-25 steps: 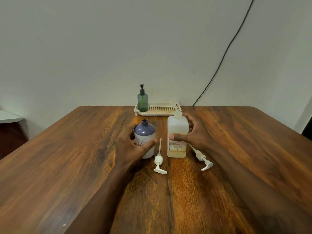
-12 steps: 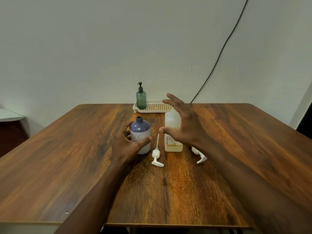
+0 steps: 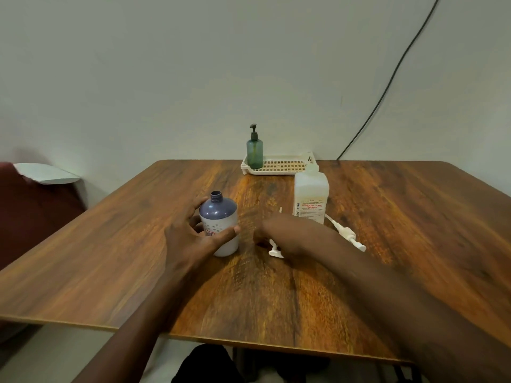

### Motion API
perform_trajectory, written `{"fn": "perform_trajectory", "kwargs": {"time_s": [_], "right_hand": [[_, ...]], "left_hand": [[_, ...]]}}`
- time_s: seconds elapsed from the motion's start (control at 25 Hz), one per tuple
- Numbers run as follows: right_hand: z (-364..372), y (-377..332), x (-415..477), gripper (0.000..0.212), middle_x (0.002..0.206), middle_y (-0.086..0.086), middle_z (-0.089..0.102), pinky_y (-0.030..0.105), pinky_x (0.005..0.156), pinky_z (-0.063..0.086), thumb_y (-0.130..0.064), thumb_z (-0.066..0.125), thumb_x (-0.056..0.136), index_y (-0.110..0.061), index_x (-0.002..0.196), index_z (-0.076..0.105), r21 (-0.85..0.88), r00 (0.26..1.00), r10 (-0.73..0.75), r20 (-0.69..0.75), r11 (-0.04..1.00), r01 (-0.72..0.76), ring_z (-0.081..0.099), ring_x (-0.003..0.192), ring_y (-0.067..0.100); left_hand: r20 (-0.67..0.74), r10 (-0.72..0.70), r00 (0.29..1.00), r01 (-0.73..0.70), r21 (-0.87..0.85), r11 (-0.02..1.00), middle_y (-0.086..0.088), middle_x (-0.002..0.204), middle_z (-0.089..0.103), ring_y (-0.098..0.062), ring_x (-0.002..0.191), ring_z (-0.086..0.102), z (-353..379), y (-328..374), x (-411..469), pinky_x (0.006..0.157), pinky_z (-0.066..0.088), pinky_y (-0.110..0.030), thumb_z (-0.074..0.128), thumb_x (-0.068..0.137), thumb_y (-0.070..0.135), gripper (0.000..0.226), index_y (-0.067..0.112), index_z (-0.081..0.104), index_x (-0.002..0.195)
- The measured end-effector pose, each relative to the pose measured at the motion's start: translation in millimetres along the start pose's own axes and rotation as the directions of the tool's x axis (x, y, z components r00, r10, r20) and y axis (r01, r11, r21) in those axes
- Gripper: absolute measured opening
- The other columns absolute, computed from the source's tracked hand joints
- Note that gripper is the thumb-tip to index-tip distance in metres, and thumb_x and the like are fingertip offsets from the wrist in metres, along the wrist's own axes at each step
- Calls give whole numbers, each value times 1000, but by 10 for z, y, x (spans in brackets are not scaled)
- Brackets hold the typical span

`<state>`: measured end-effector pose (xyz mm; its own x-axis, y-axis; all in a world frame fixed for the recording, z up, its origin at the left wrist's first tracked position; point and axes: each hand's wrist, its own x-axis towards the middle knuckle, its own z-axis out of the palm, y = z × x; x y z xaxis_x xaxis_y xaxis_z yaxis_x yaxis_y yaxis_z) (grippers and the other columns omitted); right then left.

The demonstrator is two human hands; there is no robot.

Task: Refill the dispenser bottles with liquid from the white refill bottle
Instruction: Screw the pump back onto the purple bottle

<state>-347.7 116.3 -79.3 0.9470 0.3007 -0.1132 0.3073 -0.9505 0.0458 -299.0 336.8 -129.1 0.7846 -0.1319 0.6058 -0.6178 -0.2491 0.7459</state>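
Observation:
My left hand [image 3: 188, 233] grips the purple-topped dispenser bottle [image 3: 218, 217], which stands upright with its neck uncapped. To its right, the white refill bottle [image 3: 311, 197] stands alone on the wooden table [image 3: 110, 258]. My right hand [image 3: 284, 233] is blurred and low over a white pump [image 3: 274, 251] lying between the two bottles. It hides the pump's middle, and its fingers cannot be made out. A second white pump [image 3: 347, 233] lies to the right of the refill bottle. A green dispenser bottle [image 3: 254, 150] with its pump on stands in a cream tray [image 3: 284, 165] at the back.
A black cable [image 3: 387, 87] runs down the wall behind the table's back right. A dark red seat [image 3: 33, 211] with a white item on it stands past the table's left edge. The table's near edge is close to my body.
My right hand let go of the refill bottle, rose with fingers spread, then dropped left onto the pump between the bottles. My left hand kept its grip on the purple-topped bottle.

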Motion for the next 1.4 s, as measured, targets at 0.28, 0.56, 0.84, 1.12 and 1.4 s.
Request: {"fn": "perform_trajectory", "kwargs": {"time_s": [0.28,0.56,0.84,1.12,1.4], "right_hand": [[11,120,84,39,114,5,69,36,81,60,-10,75,86,-25,122,70,85,982,55,-183,996,-40,65,92,18],[-406,98,-56,27,100,5,77,38,84,60,-5,71,86,-16,109,77,477,687,179,-705,836,271,70,93,15],[-885,52,-217,37,112,-4,74,19,86,58,-11,78,88,-15,123,70,595,526,337,-781,660,460,72,100,4],[-1002,102,-381,36,113,0,75,23,87,59,-12,78,87,-12,122,71,571,490,337,-804,670,475,73,100,8],[-895,131,-346,36,115,1,75,28,90,60,-7,78,87,-13,122,71,657,647,300,-701,624,423,73,105,11]], "left_hand": [[-18,18,1000,-17,25,1000,11,127,68,-5,110,67,-7,-15,-17,88,62,-34,96,64,45,80,34,58,134],[-9,6,1000,-6,8,1000,16,122,66,3,105,66,-4,32,3,82,56,-15,95,62,46,78,41,56,130],[41,28,999,-31,65,997,11,123,69,-3,106,67,189,87,165,85,62,-29,86,60,69,89,29,60,134],[71,-15,997,7,116,993,11,125,66,-12,106,65,337,144,191,85,62,-35,81,54,76,97,31,58,137],[97,76,992,-76,-4,997,7,127,68,-8,109,67,425,479,205,87,57,-19,83,58,69,97,26,57,141]]}}
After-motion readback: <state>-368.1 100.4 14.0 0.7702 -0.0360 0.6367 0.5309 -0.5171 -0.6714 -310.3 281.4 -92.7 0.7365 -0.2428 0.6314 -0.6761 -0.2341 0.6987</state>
